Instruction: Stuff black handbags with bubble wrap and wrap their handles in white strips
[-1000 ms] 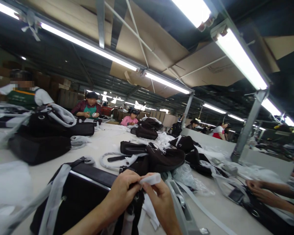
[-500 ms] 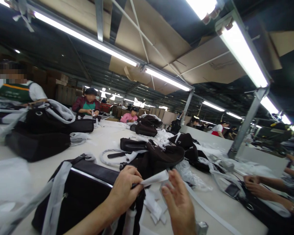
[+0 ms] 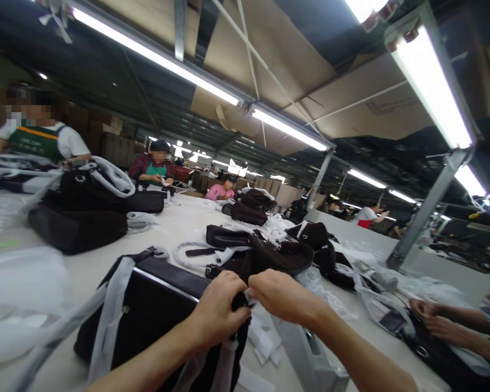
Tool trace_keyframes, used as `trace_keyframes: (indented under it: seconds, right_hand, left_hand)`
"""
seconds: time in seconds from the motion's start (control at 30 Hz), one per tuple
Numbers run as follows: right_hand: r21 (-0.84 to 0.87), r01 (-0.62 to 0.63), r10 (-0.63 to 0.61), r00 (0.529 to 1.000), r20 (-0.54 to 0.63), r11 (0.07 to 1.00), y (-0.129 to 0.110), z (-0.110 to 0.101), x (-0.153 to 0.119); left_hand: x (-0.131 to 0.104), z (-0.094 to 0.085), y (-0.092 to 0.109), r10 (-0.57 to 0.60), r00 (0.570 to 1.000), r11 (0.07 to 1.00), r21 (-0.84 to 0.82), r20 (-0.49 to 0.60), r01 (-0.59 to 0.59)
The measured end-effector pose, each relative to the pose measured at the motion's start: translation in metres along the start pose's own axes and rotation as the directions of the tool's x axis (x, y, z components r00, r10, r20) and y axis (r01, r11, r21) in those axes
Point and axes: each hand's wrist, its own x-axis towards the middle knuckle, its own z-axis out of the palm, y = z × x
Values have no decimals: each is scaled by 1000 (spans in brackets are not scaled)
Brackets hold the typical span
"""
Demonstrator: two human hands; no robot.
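Note:
A black bag (image 3: 155,316) with straps wrapped in white material lies on the white table (image 3: 179,218) in front of me. My left hand (image 3: 220,305) is closed on the bag's right upper corner, thumb and fingers pinching its dark end. Close against it, my right hand (image 3: 283,296) pinches a small piece of white paper (image 3: 251,295) at that corner. Most of the paper is hidden by the fingers. White paper strips (image 3: 265,340) lie on the table just right of the bag, below my right hand.
More black bags (image 3: 283,253) lie beyond my hands and at the left (image 3: 79,223). At the right, a co-worker's hands (image 3: 436,321) hold another bag. A grey dispenser-like object (image 3: 310,348) stands under my right forearm.
My right hand has moved left from beside the white strip and closed at the bag's corner. The strip that stuck out is now mostly hidden. The camera view has shifted slightly.

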Motion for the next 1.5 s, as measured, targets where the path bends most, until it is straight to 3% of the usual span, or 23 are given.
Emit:
trace_keyframes:
  seconds: [0.1, 0.33, 0.5, 0.7, 0.9, 1.03, 1.27, 1.37, 1.43, 1.5]
  right_hand:
    - [81, 72, -76, 996, 43, 994, 14, -3, 4]
    - [144, 68, -60, 996, -62, 987, 16, 11, -2]
    - [76, 52, -44, 993, -107, 996, 14, 19, -6]
    - [-64, 103, -112, 983, -145, 993, -1, 23, -1]
    - [245, 110, -75, 986, -147, 963, 7, 21, -1]
    - [422, 157, -101, 983, -152, 893, 20, 19, 6]
    - [567, 166, -108, 985, -135, 807, 18, 22, -2]
    - [389, 240, -167, 963, -212, 889, 16, 25, -10]
    - [85, 304, -268, 919, -290, 949, 16, 31, -12]
    - [-232, 352, -416, 839, -351, 907, 16, 38, -12]
  left_hand:
    - [-4, -5, 2, -99, 995, 995, -23, 0, 99]
    - [-2, -4, -6, -53, 998, 986, -156, 38, 58]
    - [-2, 3, -11, -14, 1000, 983, -183, -7, 13]
    - [-1, -1, -11, -8, 1000, 983, -182, 1, 8]
    - [3, -7, -5, -32, 998, 974, -224, 58, 45]
    - [8, -6, -3, -101, 992, 983, -145, 75, 111]
    - [14, -4, -7, -107, 989, 987, -112, 99, 118]
    - [16, -1, -11, -107, 990, 987, -107, 89, 116]
    - [17, 1, -13, -109, 991, 988, -105, 79, 117]
    - [19, 2, -14, -105, 992, 988, -103, 71, 112]
